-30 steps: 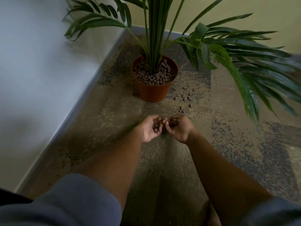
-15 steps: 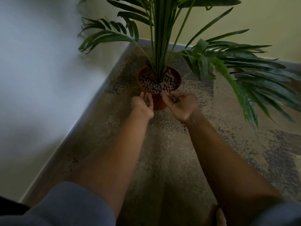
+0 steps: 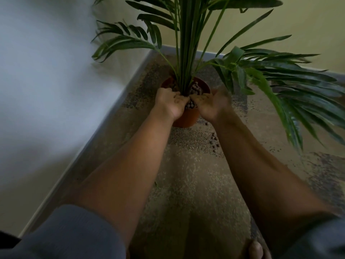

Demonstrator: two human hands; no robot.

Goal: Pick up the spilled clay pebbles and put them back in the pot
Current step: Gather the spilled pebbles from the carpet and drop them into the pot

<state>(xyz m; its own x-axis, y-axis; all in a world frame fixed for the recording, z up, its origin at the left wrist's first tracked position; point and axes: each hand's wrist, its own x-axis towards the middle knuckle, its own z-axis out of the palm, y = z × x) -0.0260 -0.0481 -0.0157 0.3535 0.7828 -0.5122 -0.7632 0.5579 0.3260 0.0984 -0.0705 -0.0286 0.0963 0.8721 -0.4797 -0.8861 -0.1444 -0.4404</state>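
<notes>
— What colour was the pot [image 3: 187, 118]?
— Terracotta orange, filled with brown clay pebbles [image 3: 196, 90]; more brown pebbles [image 3: 214, 142] dotted the floor [image 3: 190, 176].
— And the floor?
— Speckled tan and brown, darker grey patches toward its right edge, a pale grey skirting [image 3: 104, 131] along the left.
— The rest?
— Deep green fronds [image 3: 280, 79], a white wall [image 3: 46, 71], a yellow-green wall [image 3: 308, 25], blue-grey sleeves [image 3: 65, 234].

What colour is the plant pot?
The pot is terracotta orange-brown, seen in the head view, the only view.
</notes>
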